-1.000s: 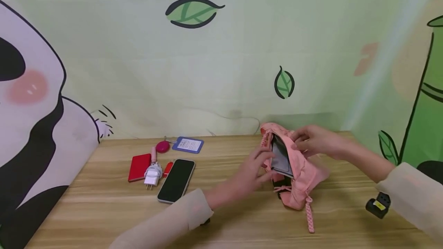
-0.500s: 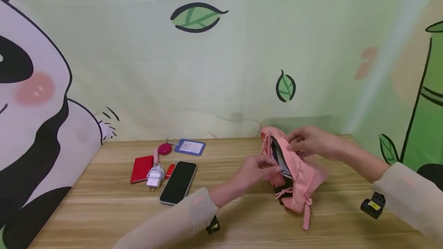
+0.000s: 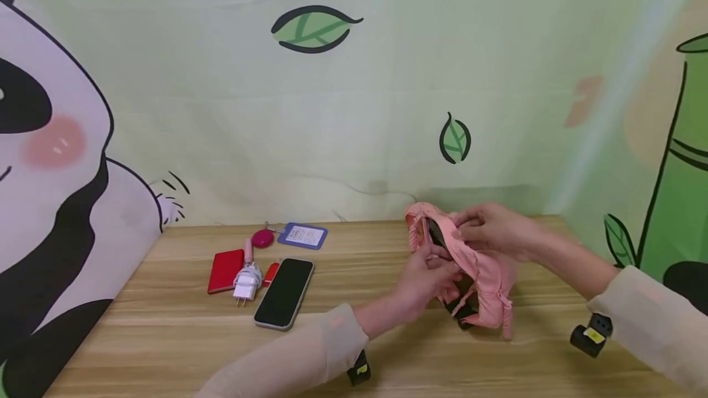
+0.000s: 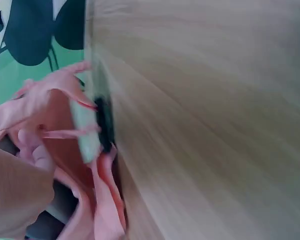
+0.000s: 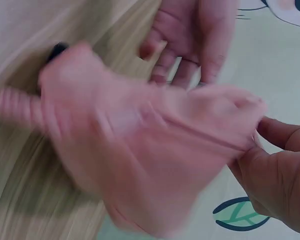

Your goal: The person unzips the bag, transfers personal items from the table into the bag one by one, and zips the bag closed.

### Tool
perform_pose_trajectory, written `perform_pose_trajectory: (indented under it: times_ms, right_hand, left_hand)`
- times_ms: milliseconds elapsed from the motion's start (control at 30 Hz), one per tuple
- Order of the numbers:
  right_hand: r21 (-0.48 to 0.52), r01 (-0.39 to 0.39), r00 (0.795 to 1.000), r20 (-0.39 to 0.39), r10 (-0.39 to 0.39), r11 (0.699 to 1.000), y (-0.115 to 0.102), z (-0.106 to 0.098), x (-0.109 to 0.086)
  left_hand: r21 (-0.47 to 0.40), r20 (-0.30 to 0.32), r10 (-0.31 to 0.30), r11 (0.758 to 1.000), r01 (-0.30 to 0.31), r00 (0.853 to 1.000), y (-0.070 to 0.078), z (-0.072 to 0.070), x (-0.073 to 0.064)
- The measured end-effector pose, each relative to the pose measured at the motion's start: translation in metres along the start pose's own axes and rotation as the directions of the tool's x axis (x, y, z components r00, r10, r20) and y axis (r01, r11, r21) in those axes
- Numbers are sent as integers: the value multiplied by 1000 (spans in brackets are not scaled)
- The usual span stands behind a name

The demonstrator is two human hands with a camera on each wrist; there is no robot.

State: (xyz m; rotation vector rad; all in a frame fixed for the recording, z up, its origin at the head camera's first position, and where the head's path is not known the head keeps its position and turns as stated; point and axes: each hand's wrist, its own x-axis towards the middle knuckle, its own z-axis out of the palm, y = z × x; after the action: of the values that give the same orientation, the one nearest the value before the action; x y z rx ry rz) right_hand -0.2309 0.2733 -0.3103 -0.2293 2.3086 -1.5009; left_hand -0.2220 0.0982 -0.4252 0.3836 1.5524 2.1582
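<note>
A pink fabric bag (image 3: 489, 269) with braided pulls leans at the right of the table, its mouth facing left. My right hand (image 3: 492, 229) pinches the upper edge of that mouth, as the right wrist view also shows. At the opening, my left hand (image 3: 423, 284) has its fingers curled at the near rim and seems to grip the fabric; its fingertips are partly hidden. Inside the bag, the left wrist view catches a grey item (image 4: 62, 207), mostly covered by the hand and cloth. A black strap piece (image 4: 105, 125) lies below the bag.
Left of the bag lie a smartphone (image 3: 284, 293), a red notebook (image 3: 225, 271), a white charger with wound cable (image 3: 246, 281), a small orange-red item (image 3: 271, 274), a round pink item (image 3: 262, 238) and a blue card holder (image 3: 302, 235). A printed backdrop (image 3: 359, 109) stands behind.
My left hand has moved right and in against the bag's mouth. The bag has shifted slightly left and its opening has narrowed, so the grey item no longer shows in the head view.
</note>
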Motion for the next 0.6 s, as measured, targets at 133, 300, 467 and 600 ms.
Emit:
perform_pose_trajectory:
  times_ms: [133, 300, 467, 600]
  right_hand:
    - [-33, 9, 998, -59, -11, 999, -2, 0, 1]
    - [4, 3, 994, -105, -3, 1000, -2, 3, 6]
    - [78, -4, 992, -129, 14, 997, 4, 3, 6]
    - [-33, 27, 992, -123, -31, 999, 5, 0, 3]
  left_hand:
    - [107, 35, -26, 994, 22, 999, -3, -1, -3]
    - [101, 53, 12, 995, -17, 999, -4, -5, -3]
    - [-30, 74, 59, 998, -57, 996, -2, -3, 1]
    - [-60, 80, 73, 996, -68, 994, -2, -3, 6]
